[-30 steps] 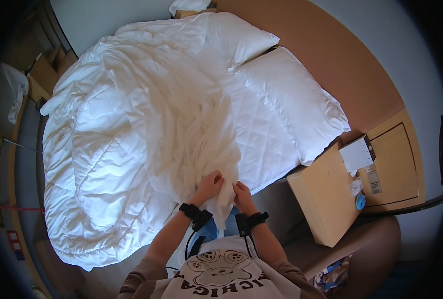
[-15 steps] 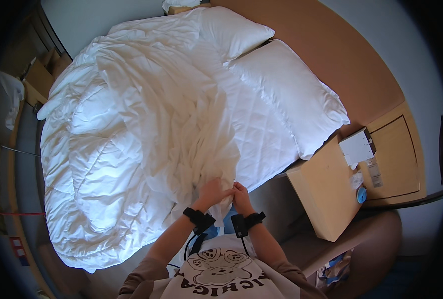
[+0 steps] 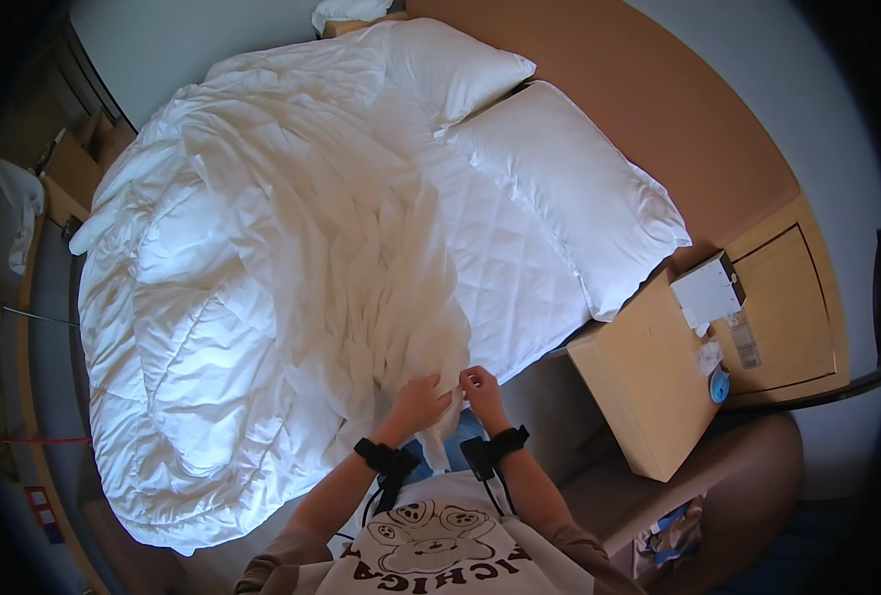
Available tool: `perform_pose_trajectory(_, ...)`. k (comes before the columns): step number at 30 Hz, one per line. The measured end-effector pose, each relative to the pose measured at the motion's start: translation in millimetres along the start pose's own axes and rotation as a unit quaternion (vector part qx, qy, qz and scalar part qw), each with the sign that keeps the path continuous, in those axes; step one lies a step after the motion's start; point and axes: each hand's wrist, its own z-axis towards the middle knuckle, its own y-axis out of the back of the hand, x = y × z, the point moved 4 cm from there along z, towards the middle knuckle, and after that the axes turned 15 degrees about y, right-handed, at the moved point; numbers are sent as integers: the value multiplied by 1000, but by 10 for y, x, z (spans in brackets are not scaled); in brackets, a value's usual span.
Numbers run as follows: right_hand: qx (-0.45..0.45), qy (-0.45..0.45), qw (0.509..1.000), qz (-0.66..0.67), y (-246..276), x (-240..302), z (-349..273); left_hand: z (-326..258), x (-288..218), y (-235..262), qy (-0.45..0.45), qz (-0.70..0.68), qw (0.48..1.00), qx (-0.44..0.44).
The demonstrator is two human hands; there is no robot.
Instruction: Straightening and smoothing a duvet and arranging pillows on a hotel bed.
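Observation:
A thin off-white duvet cover lies in loose folds over a puffy white duvet on the bed. Its near edge hangs down the bedside in front of me. My left hand is closed on the cloth at that edge, fingers pointing right. Close beside it, my right hand is curled with the fingertips pinched at the cover's edge. Both wrists wear black straps. Most of the pinched cloth is hidden by the fingers.
Two white pillows rest against the brown headboard. Right of the bed stands a wooden nightstand with a white box and a blue round item. A brown chair is at lower right.
Both hands have shifted slightly down toward me, with the cover's edge between them. My left hand has turned a little, and the right fingers look more curled. The view has moved slightly.

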Motion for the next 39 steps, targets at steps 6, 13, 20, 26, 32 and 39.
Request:
perform_pose_trajectory(6,146,-13,981,-124,-84,491,153,-191,-38,-100,-49,46,996,60)
perform_pose_trajectory(13,119,56,966,-222,-238,604,126,815,199,468,47,-155,985,-62)
perform_pose_trajectory(20,86,73,965,-239,-236,723,28,993,247,407,57,44,996,-60)
perform_pose_trajectory(26,48,99,988,-110,-175,994,207,567,182,1142,46,-58,972,-221)
perform_pose_trajectory(32,129,108,974,-155,-560,882,78,545,958,882,118,105,965,-209)
perform_pose_trajectory(39,183,150,934,-267,-620,763,-24,419,83,700,151,105,981,-55)
